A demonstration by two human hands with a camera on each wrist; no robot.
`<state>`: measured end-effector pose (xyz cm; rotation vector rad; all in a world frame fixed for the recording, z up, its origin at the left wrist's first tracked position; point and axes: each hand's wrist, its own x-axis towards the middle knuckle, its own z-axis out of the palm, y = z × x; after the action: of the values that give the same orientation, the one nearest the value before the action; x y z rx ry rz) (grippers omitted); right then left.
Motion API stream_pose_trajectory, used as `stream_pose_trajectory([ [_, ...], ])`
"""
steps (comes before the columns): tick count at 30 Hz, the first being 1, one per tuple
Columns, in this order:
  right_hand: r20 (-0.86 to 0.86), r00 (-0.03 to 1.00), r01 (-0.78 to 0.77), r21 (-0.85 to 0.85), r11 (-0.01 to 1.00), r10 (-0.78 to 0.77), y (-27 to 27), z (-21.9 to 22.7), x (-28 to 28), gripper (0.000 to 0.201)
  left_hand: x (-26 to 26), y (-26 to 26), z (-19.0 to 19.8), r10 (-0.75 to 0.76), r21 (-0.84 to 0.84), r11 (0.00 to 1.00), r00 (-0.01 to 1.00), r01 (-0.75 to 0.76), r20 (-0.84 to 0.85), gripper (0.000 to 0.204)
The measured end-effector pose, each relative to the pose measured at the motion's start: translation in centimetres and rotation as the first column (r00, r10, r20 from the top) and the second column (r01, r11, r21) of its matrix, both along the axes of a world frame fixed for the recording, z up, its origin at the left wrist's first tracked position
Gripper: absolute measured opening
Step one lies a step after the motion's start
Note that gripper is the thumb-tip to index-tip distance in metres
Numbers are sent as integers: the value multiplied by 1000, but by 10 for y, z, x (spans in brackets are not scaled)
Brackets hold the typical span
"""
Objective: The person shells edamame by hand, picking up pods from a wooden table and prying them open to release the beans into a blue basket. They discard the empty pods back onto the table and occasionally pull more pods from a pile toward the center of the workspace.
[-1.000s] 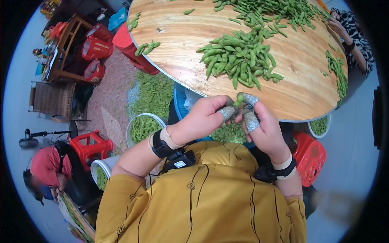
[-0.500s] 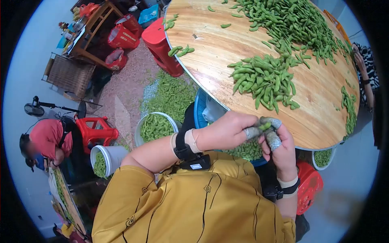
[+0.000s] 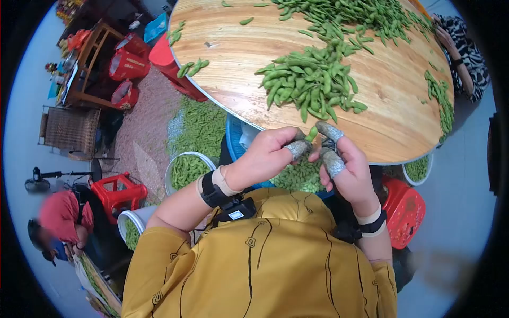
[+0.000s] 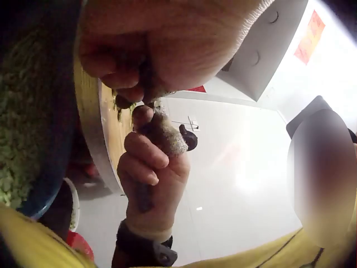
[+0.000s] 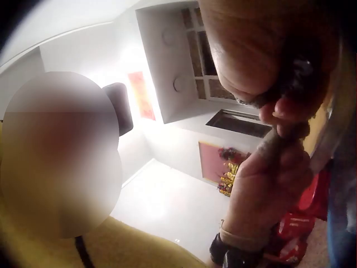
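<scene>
In the head view my left hand pinches a green soybean pod between thumb and index finger, just off the near edge of a round wooden table. Facing it, my right hand has its thumb and index finger parted close beside the pod, its other fingers bent below. Grey tape wraps the thumb and index finger of both hands. A heap of pods lies on the table ahead. Under the hands, a blue basin holds green beans. Both wrist views show the hands meeting fingertip to fingertip, the pod hidden.
A larger pod pile covers the table's far side, where another person's arm rests. White buckets of green pods or beans stand left and right. Red stools flank me. Pods cover the floor at left. Another person bends at far left.
The head view swung aside and back. Half a second ago both hands closed together on the pod; now the right thumb and index finger have spread, and the pod stays in the left hand.
</scene>
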<state>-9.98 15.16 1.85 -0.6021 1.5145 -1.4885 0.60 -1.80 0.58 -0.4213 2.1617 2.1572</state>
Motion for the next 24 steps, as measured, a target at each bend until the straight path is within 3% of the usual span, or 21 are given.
stream_pose_trajectory([
  [3,32,999,-5,-28,1000,6,-1,-3,-1,47,-1,0,-9,-41,-64,997,998,39,-40,14],
  [5,34,999,-2,-26,1000,3,-2,-5,-2,46,-2,0,-17,-40,-197,980,989,12,-139,13],
  [9,101,995,-23,-7,1000,23,-3,-7,-6,41,-2,2,-13,-19,-292,956,986,-31,-167,12],
  [11,128,991,-27,-23,999,30,-4,-8,-6,39,-1,-1,-20,-151,-683,721,937,-113,-314,12],
  [13,156,987,-31,-38,999,36,-4,-6,-7,38,1,-5,-14,-163,-711,687,921,-151,-353,13],
  [14,268,962,-35,-53,998,49,-3,-3,-9,36,2,-8,-9,-96,-267,963,982,50,-163,14],
  [15,377,924,-35,-66,997,58,-2,0,-11,35,3,-11,-6,-140,293,948,990,124,35,15],
  [16,473,877,-50,-86,995,85,1,1,-13,33,3,-14,-7,-199,458,870,980,183,-12,17],
  [20,507,860,-23,-94,995,67,-1,-2,-12,33,0,-16,-13,-209,504,844,978,183,-5,16],
  [21,375,926,-36,-38,999,48,-2,-5,-12,33,0,-13,-15,-173,-12,985,977,173,-126,16],
  [22,234,972,-42,20,999,36,-3,-8,-11,33,0,-11,-15,-200,-516,855,948,47,-246,20],
  [23,233,972,-44,18,999,39,-3,-9,-9,33,0,-9,-15,-198,-517,855,949,45,-246,20],
  [24,205,978,-37,32,999,29,-4,-9,-7,33,0,-7,-15,-233,-711,702,927,-50,-295,25],
])
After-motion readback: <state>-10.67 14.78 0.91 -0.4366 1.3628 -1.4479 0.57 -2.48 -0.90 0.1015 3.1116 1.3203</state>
